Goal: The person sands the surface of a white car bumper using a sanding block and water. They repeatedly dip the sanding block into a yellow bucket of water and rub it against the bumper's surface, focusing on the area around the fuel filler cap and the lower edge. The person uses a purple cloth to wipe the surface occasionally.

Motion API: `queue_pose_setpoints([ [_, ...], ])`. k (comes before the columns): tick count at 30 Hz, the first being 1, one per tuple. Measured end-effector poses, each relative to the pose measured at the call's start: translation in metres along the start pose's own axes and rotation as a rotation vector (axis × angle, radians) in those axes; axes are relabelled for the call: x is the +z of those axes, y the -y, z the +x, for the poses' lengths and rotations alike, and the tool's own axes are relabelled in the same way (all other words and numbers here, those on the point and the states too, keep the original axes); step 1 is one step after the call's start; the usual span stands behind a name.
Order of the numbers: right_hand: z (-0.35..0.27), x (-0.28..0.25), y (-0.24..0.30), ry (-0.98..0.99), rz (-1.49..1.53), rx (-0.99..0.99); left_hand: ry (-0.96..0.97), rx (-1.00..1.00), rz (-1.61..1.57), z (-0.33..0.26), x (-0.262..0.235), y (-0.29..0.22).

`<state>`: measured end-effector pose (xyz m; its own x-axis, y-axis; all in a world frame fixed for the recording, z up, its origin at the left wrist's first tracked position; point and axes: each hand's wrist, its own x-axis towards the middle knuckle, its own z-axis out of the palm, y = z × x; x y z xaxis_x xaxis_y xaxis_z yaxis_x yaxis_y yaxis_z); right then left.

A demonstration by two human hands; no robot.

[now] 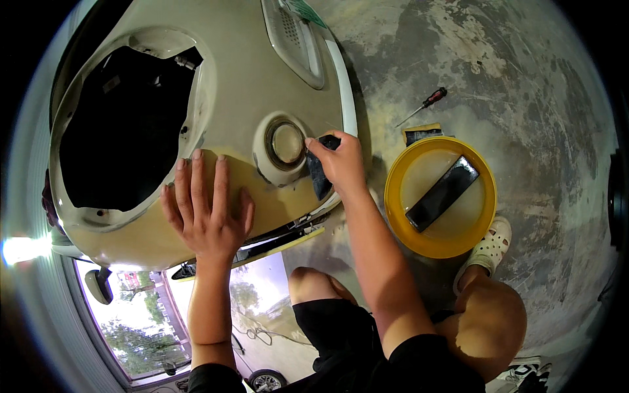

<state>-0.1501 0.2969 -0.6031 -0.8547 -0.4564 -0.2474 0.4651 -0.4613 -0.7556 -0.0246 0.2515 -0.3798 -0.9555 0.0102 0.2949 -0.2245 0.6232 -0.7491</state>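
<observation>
My R hand pinches a dark sheet btwn thumb and bunched fingers, against a tan car panel just beside its round recess; my L hand lies on the same panel, fingers slightly spread, nr the big dark opening. Step in hand, I'd judge: rubbing down the surface. Next move prob. calls for light, even pressure by the recess, w/ the sheet kept flat. The sheet looks black & bent, one corner poking out below my fingers; can't tell if it's wet. Panel finish: dull, patchy, browner lower down. On the floor, to my R: a yellow bucket w/ cloudy water & a black block, a screwdriver beyond.
</observation>
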Motion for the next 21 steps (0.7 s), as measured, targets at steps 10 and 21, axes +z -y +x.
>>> queue_pose_setpoints([
  [10,0.057,-0.008,0.019,0.217,-0.211,-0.348,0.001,0.008,0.039,0.002,-0.001,0.0],
  [21,0.063,-0.009,0.048,0.343,-0.463,-0.376,-0.007,0.008,0.042,0.001,-0.002,0.001],
])
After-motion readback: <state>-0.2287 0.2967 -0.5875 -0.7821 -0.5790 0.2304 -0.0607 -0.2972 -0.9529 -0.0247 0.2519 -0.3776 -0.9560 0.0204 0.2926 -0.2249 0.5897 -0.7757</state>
